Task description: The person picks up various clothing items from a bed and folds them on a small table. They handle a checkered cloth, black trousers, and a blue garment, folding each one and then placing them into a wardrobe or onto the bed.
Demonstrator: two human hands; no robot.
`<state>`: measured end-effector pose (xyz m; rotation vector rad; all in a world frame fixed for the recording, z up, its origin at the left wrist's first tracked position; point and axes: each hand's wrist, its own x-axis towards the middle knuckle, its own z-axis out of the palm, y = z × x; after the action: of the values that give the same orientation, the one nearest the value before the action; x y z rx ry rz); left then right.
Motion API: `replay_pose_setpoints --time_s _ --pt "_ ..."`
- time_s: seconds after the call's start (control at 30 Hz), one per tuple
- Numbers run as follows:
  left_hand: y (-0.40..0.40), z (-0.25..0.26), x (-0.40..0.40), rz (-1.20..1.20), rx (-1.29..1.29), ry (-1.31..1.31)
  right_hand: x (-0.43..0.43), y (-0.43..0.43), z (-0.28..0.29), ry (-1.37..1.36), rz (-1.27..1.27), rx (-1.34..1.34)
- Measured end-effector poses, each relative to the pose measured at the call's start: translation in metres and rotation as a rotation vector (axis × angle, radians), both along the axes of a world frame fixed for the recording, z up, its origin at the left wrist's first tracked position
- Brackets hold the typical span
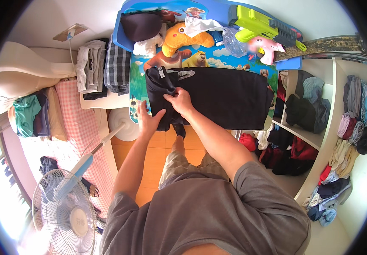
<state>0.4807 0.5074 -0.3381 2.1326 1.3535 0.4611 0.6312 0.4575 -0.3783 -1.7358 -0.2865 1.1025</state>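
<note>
A black garment (pixel 225 95), folded long and narrow, lies across a cartoon-printed desk (pixel 135 79) before me. At its left end are a white tag and bunched fabric. My right hand (pixel 181 100) pinches the cloth near that end between thumb and fingers. Just to the left, my left hand (pixel 149 119) has its thumb and fingers apart at the garment's left edge; whether it touches the cloth is unclear. The garment's near edge hangs at the desk's front edge.
At the desk's back lie an orange plush toy (pixel 183 36), a dark cap (pixel 140 25) and a green toy gun (pixel 260 24). Folded clothes (pixel 118 63) are stacked at left. A pedestal fan (pixel 78 220) stands lower left. Open shelves (pixel 327 95) hold clothes at right.
</note>
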Motion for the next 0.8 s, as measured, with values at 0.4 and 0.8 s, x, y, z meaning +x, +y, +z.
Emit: replay_pose_setpoints --time_s 0.4,0.8 --pt "-0.047 0.017 0.043 -0.227 -0.058 0.306 -0.021 -0.023 0.073 -0.43 0.173 -0.174" --pt "-0.059 0.035 0.037 -0.24 -0.347 -0.146 0.045 -0.057 0.047 0.071 0.0 0.341"
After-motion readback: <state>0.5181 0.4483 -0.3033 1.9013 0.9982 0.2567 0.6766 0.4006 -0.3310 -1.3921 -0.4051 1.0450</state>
